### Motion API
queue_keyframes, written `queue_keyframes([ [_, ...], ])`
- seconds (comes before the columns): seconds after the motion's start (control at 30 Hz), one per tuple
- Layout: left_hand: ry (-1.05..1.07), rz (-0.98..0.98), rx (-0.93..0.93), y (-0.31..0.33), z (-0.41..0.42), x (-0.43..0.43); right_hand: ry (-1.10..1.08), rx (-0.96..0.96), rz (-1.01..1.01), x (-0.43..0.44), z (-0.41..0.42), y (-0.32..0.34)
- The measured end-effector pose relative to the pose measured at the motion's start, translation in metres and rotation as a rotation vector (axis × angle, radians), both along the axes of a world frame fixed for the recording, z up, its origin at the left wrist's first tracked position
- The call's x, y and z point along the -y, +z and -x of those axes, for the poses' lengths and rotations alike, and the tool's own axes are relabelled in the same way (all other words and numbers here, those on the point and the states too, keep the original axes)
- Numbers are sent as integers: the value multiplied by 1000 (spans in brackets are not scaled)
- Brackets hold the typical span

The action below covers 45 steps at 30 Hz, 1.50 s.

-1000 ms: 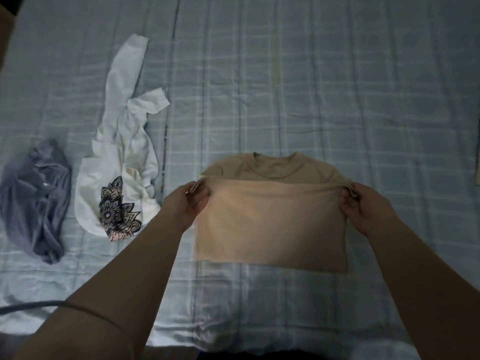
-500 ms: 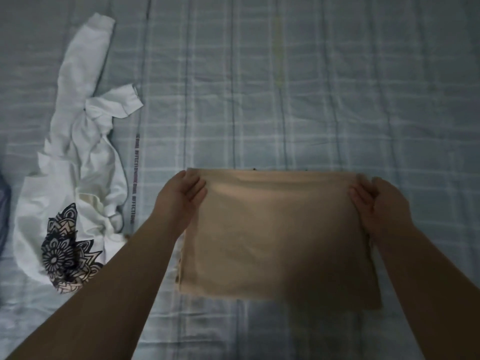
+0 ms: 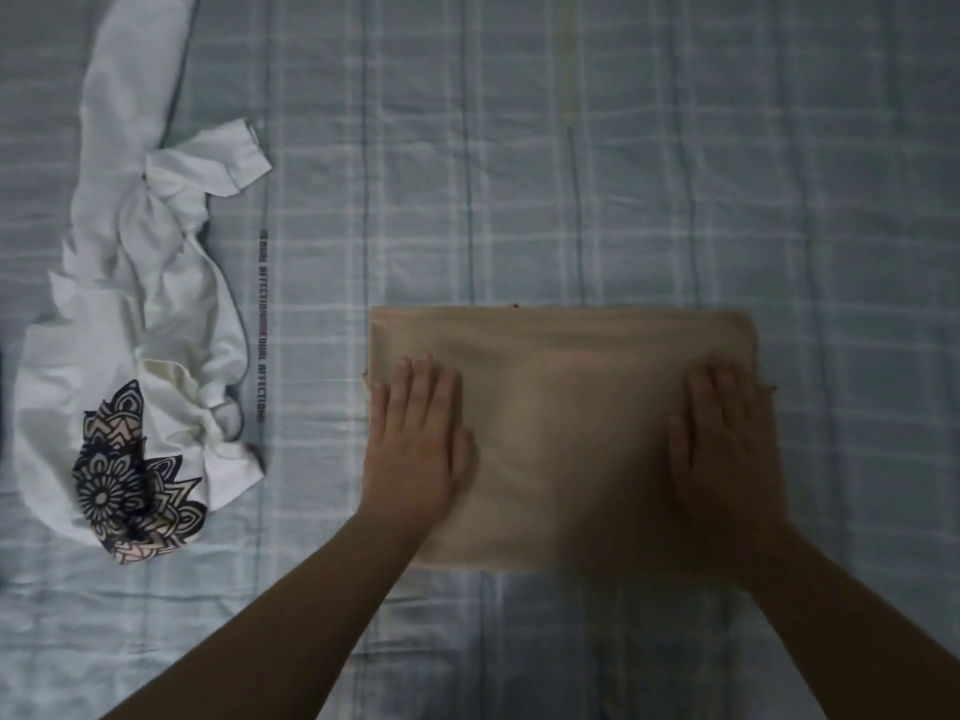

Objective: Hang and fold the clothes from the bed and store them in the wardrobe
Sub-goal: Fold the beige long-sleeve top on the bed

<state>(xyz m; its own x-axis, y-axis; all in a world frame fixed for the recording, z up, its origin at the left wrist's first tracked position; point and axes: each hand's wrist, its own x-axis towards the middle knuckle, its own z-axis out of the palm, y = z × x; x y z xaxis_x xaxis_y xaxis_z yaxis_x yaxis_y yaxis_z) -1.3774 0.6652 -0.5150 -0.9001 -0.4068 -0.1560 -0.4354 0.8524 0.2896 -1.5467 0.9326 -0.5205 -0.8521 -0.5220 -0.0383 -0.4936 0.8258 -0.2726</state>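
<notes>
A beige top lies folded into a flat rectangle on the bed, right of centre. My left hand presses flat on its left part, fingers straight. My right hand lies flat on its right part, slightly blurred. A crumpled white garment with a dark mandala print at its near end lies to the left, apart from both hands.
The bed carries a pale blue checked sheet with a printed text strip running beside the white garment. A dark edge of another garment shows at the far left border.
The lower half of the beige top was brought up over the collar and laid down. Both hands let go of the corners and now lie flat on the folded top.
</notes>
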Motion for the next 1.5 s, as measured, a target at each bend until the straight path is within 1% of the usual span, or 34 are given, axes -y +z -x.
queue_keyframes([
  [0.07,-74,52,26,-12,-19,-5,26,-34,-57,-15,-12,-6],
  [0.17,-126,125,45,-30,-39,-2,60,-8,-122,-36,-15,-14],
  [0.33,-199,174,64,-55,-51,9,87,-13,-117,-43,-12,-33],
  [0.47,-195,174,51,-62,-49,10,73,-30,-62,-46,-12,-41],
  [0.67,-137,148,-14,-42,-56,3,44,-63,-48,-50,-25,-30],
  [0.8,-140,141,-35,-39,-78,-10,177,-110,-2,-61,-59,-25],
  [0.9,-122,148,-9,-48,-92,-16,178,-63,-46,-73,-76,-30],
  [1.07,-125,171,14,-65,-95,-14,142,-23,-91,-78,-76,-44],
  [1.17,-116,176,24,-61,-95,-17,134,-1,-71,-77,-78,-41],
  [1.23,-81,171,25,-51,-93,-21,123,39,-19,-76,-79,-33],
  [1.3,-43,131,-5,-37,-84,-27,82,73,84,-77,-78,-23],
  [1.37,-74,66,-65,-22,-62,-39,-14,95,191,-81,-78,-12],
  [1.43,-170,9,-133,-7,-28,-57,-148,138,283,-86,-78,-4],
  [1.5,-226,-4,-163,7,14,-81,-346,194,375,-87,-80,1],
])
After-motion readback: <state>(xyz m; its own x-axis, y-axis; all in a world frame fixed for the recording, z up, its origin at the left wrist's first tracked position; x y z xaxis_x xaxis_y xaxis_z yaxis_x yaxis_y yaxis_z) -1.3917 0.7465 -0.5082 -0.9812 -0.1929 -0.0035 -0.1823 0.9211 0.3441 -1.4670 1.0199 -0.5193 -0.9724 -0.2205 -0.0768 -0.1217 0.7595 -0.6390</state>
